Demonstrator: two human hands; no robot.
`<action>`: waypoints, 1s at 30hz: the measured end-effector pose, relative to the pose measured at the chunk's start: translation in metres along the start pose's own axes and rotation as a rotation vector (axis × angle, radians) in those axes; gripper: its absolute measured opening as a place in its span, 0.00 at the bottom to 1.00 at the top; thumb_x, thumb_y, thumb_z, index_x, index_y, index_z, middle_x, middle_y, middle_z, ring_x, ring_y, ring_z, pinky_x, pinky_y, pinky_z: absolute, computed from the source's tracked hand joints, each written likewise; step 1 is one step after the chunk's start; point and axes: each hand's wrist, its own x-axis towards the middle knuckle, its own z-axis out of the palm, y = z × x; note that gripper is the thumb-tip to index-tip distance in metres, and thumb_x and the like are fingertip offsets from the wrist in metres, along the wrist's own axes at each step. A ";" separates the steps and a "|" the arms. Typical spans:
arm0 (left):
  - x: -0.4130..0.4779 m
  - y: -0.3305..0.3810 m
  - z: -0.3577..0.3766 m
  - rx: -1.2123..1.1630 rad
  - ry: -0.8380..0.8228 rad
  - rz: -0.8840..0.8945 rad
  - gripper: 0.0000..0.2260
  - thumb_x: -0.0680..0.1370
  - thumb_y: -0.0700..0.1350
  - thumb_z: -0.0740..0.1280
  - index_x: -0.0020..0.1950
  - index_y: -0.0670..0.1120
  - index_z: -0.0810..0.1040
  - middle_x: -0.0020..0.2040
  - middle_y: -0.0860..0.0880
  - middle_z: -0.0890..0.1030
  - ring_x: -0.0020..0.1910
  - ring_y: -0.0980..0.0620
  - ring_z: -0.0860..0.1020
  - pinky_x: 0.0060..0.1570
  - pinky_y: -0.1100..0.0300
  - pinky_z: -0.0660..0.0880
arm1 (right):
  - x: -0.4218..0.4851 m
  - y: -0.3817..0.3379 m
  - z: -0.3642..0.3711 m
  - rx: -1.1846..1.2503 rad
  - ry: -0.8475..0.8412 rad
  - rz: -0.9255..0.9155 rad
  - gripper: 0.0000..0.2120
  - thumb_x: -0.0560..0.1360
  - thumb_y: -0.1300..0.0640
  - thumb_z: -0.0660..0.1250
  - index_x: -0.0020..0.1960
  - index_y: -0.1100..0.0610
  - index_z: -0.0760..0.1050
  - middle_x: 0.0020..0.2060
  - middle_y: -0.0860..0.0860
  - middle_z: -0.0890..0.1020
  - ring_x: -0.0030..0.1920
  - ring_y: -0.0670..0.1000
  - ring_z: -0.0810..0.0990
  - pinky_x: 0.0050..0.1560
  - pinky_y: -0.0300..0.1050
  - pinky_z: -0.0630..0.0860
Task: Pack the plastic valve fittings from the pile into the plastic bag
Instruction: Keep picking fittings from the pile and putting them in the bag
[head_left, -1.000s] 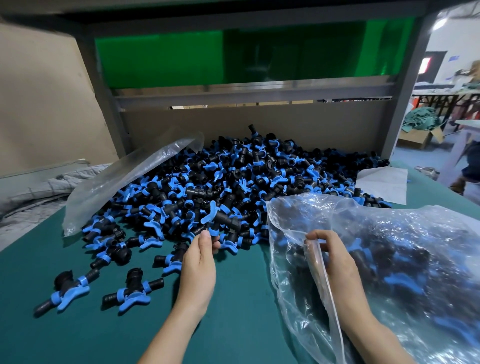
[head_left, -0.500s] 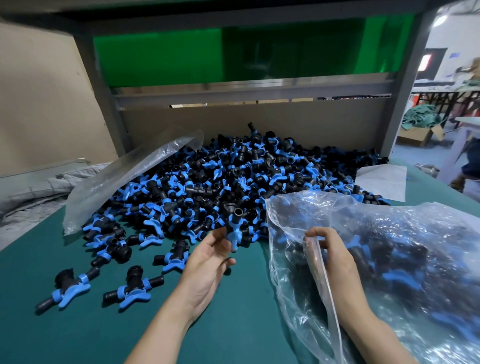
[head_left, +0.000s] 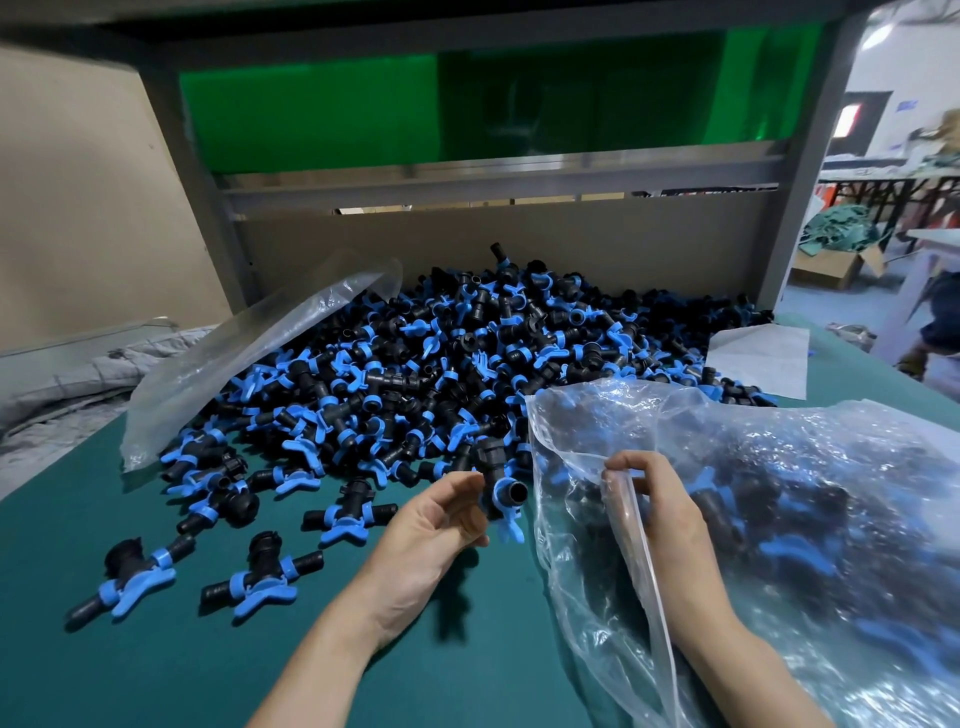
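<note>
A big pile of black and blue plastic valve fittings (head_left: 467, 364) lies at the back of the green table (head_left: 208, 649). My left hand (head_left: 431, 525) is palm up and holds one valve fitting (head_left: 498, 483) in its fingertips, just left of the mouth of the clear plastic bag (head_left: 779, 519). My right hand (head_left: 649, 493) pinches the bag's near edge and keeps the mouth lifted. The bag lies on the right and holds many fittings, blurred through the plastic.
Several loose fittings (head_left: 260, 577) lie on the table in front of the pile, left of my left hand. An empty clear bag (head_left: 249, 364) leans on the pile's left side. A white sheet (head_left: 758, 358) lies at the right rear. A grey frame and cardboard wall close the back.
My left hand picked one fitting from the pile's front edge, turned palm up and carried it rightward to the bag's mouth. My right hand kept its pinch on the bag's edge.
</note>
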 end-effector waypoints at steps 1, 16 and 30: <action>0.000 0.000 0.000 0.001 -0.002 0.008 0.21 0.69 0.42 0.72 0.61 0.39 0.77 0.51 0.45 0.79 0.47 0.50 0.74 0.47 0.58 0.73 | 0.000 0.000 0.000 0.001 -0.002 0.001 0.21 0.76 0.66 0.65 0.55 0.39 0.69 0.42 0.41 0.79 0.36 0.47 0.77 0.33 0.41 0.72; -0.001 0.000 -0.003 0.819 0.469 0.497 0.10 0.78 0.44 0.69 0.50 0.59 0.73 0.49 0.58 0.73 0.48 0.55 0.75 0.46 0.69 0.70 | 0.000 -0.001 0.000 -0.015 0.006 -0.029 0.23 0.75 0.67 0.66 0.54 0.39 0.69 0.41 0.41 0.78 0.35 0.45 0.76 0.32 0.36 0.70; -0.005 0.000 0.002 0.933 0.438 0.495 0.07 0.78 0.50 0.67 0.51 0.61 0.71 0.48 0.58 0.73 0.49 0.57 0.75 0.44 0.70 0.69 | -0.001 -0.005 -0.001 -0.043 0.005 -0.034 0.24 0.75 0.68 0.67 0.55 0.39 0.68 0.46 0.36 0.77 0.38 0.44 0.78 0.33 0.35 0.72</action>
